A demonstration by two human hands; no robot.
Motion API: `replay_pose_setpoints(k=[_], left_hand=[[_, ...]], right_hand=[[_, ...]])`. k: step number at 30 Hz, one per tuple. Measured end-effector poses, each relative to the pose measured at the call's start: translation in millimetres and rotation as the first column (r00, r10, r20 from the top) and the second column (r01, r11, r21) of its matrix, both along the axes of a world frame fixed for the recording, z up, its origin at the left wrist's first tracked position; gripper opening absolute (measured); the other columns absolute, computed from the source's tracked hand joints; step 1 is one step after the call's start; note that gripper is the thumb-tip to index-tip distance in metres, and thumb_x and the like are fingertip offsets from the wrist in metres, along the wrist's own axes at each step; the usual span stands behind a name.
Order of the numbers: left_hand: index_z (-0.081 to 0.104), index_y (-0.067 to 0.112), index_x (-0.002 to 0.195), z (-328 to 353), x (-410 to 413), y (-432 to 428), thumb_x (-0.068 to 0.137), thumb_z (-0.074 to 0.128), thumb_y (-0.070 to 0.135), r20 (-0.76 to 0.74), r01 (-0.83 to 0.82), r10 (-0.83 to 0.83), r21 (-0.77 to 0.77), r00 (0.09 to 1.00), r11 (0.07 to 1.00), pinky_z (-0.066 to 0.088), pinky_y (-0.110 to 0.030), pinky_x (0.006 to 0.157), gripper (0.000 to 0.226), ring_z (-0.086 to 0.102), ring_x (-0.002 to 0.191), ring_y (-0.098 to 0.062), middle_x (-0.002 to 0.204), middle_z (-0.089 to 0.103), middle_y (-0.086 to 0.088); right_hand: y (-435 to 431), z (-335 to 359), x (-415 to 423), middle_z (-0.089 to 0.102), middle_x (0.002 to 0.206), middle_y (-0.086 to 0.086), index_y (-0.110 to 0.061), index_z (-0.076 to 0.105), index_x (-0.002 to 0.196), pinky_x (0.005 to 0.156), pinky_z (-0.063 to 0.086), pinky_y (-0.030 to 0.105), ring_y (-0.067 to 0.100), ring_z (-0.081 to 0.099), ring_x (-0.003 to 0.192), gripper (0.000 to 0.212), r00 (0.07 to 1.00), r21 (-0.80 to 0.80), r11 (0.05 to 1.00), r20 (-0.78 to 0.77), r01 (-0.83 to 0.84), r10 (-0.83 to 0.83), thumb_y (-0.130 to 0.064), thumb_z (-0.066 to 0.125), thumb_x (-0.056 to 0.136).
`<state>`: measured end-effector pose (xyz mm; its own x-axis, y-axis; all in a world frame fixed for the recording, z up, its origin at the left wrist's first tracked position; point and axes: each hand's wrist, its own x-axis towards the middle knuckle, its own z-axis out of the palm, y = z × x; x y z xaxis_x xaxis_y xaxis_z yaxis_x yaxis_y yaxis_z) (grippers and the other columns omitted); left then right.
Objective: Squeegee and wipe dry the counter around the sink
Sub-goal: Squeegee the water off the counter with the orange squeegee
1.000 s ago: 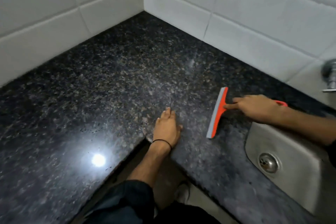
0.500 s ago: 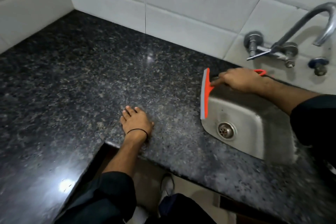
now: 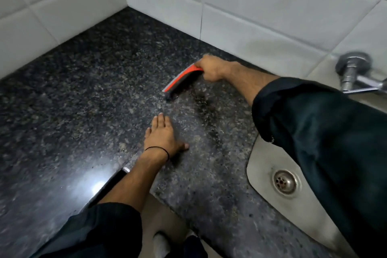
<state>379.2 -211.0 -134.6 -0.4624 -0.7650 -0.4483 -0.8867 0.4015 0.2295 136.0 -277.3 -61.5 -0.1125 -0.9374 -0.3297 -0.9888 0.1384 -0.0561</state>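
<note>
Shoe: a light shoe (image 3: 161, 245) stands on the floor below the worktop's front edge.
Left grip: the left grip (image 3: 162, 134) has not moved in the last half second. It lies palm down on the worktop (image 3: 83, 100) just behind the inner front corner, fingers straight and together, thumb out, holding nothing. A thin black band (image 3: 157, 148) circles the wrist.
Sink: the steel sink (image 3: 257, 163) is set into the worktop at right, with its drain (image 3: 285, 182) showing. The right sleeve (image 3: 324, 142) crosses above it and hides most of the basin.
Squeegee: half a second ago the blade lay along the sink's left rim. Now the orange squeegee (image 3: 182, 78) is out over the worktop, left of the sink and near the back edge. Its long axis runs diagonally from back right to front left, and the free end points toward the left grip. Blur hides whether the blade edge touches.
Right grip: the fingers were stretched along the handle before. The right grip (image 3: 211, 68) is now curled tight round it, hiding it.
Tap: a chrome tap (image 3: 354, 69) sits on the wall at right.
Wall: white tiles (image 3: 251, 6) line the back and left edges.
</note>
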Motion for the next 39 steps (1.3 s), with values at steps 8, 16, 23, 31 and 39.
replay_pose_setpoints(k=[8,16,23,31,39], left_hand=[[-0.021,0.011,0.153,-12.5,-29.3,-16.9,0.072,0.080,0.050,0.112,0.033,-0.049,0.139,0.993,0.990,0.005,-0.049,0.122,0.135,-0.016,0.150,-0.025,0.160,-0.028,-0.004],[-0.024,0.013,0.152,-12.3,-31.3,-17.2,0.072,0.081,0.046,0.089,0.015,-0.029,0.160,0.996,0.987,0.007,-0.048,0.120,0.136,-0.017,0.150,-0.024,0.159,-0.030,-0.003],[-0.015,0.013,0.155,-8.7,-21.2,-16.3,0.067,0.085,0.047,-0.014,0.004,-0.002,0.150,1.000,0.989,0.011,-0.047,0.123,0.137,-0.014,0.151,-0.023,0.162,-0.024,-0.002],[-0.008,0.008,0.155,0.9,-38.8,-1.3,0.075,0.080,0.046,0.024,0.080,-0.083,0.087,0.996,0.993,0.015,-0.046,0.122,0.125,-0.001,0.152,-0.027,0.164,-0.011,-0.008],[-0.009,0.010,0.156,-2.0,-75.1,53.2,0.083,0.071,0.051,-0.018,0.223,-0.222,0.071,0.975,0.972,0.012,-0.048,0.122,0.116,-0.006,0.152,-0.026,0.164,-0.014,-0.005]], right_hand=[[-62.3,-10.3,-15.1,0.053,0.125,0.015,-0.012,0.060,0.124,0.091,0.046,0.047,0.036,0.050,0.117,0.033,0.995,-0.112,0.993,-0.081,0.044,-0.053,-0.011,0.052,0.092],[-27.6,-6.7,-16.9,0.065,0.115,0.019,-0.003,0.064,0.111,0.082,0.050,0.041,0.037,0.064,0.104,0.023,0.993,-0.102,0.994,-0.107,0.043,-0.054,-0.006,0.055,0.090],[107.0,6.3,-48.0,0.063,0.117,0.022,-0.001,0.062,0.114,0.085,0.050,0.038,0.038,0.063,0.107,0.026,0.976,0.036,0.982,-0.124,0.185,-0.179,-0.011,0.057,0.090],[269.2,13.1,-87.9,0.071,0.113,-0.004,-0.045,0.063,0.118,0.090,0.054,0.037,0.023,0.068,0.104,0.047,0.960,0.273,0.922,-0.120,0.275,-0.252,-0.035,0.059,0.073],[286.3,43.5,-67.1,0.071,0.111,0.004,-0.041,0.066,0.116,0.088,0.052,0.037,0.030,0.066,0.103,0.043,0.928,0.113,0.921,-0.040,0.373,-0.370,-0.037,0.053,0.075]])
